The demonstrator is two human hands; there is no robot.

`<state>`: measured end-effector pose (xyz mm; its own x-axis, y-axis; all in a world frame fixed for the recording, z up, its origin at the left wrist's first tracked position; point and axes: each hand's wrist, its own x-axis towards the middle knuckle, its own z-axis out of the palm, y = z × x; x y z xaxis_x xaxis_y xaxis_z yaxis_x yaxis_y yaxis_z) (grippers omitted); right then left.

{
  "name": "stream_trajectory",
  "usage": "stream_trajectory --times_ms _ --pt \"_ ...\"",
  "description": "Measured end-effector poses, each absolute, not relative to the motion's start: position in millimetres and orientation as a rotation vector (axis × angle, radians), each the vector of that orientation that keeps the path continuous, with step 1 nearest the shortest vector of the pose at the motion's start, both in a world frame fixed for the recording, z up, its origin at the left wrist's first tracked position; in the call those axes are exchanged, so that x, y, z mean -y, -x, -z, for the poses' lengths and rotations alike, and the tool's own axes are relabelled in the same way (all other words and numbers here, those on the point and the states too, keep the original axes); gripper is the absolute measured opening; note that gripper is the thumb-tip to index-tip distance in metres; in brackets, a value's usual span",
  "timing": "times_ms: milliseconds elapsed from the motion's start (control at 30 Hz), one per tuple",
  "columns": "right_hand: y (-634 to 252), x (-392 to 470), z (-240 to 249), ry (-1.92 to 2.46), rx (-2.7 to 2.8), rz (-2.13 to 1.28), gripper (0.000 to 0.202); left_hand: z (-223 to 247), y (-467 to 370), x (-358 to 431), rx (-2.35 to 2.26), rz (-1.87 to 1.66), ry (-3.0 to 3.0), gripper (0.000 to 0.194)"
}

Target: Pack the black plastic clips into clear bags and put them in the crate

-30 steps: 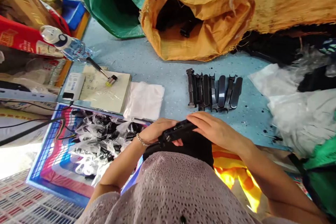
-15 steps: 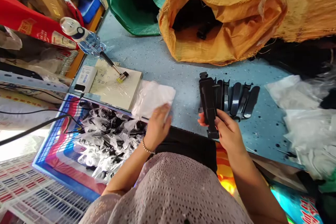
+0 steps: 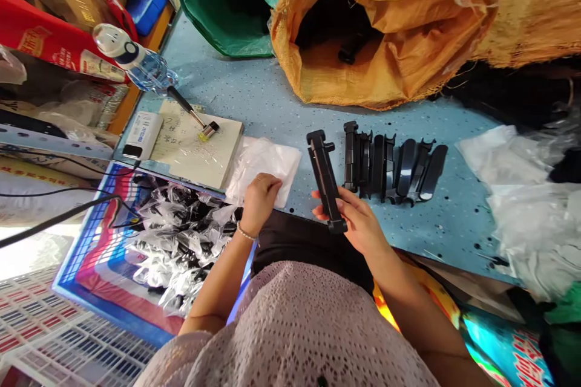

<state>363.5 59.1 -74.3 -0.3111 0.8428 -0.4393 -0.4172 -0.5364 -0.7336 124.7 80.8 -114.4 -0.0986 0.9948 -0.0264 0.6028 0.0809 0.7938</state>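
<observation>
Right hand (image 3: pixel 363 227) (fingers (image 3: pixel 319 211) curled) around bracket (image 3: pixel 325 178)

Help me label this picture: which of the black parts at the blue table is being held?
The black part left of the row, in the right hand. The row's parts lie side by side on the table, with no hand on them.

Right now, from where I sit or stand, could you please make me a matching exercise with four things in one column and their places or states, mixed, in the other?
Things:
1. left hand
2. right hand
3. black-handled tool
4. orange sack

Places or states:
A. lying on the cream pad
B. at the thin white sheets
C. mouth open, a black object inside
D. holding a long black part

Right pairs: 1-B, 2-D, 3-A, 4-C
</observation>
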Motion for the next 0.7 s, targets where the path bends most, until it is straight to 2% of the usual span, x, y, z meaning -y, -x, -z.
stream_trajectory --times_ms 33,133,300,400,533,567,700 --pt "-359 -61 74 1.049 0.635 -1.974 0.034 115 -119 -84 -1.739 -0.903 -1.429 0.011" --pt "-343 -71 71 0.992 0.658 -2.081 0.037 112 -107 -90 -1.645 -1.071 -1.047 0.029" --pt "-306 -94 66 0.855 0.641 -2.207 0.033 108 -107 -95 -1.52 -1.315 -0.842 0.038" --pt "-283 -108 76 0.83 0.609 -2.261 0.033 102 -105 -93 -1.527 -1.361 -0.986 0.037" --pt "-275 -123 99 0.938 0.527 -2.143 0.031 83 -85 -81 -1.823 -1.283 -1.498 0.013" --pt "-277 -124 103 0.975 0.516 -2.117 0.03 78 -79 -79 -1.907 -1.195 -1.663 0.014" --pt "-298 -112 97 1.002 0.569 -2.019 0.031 71 -68 -78 -1.94 -0.867 -1.996 0.038"
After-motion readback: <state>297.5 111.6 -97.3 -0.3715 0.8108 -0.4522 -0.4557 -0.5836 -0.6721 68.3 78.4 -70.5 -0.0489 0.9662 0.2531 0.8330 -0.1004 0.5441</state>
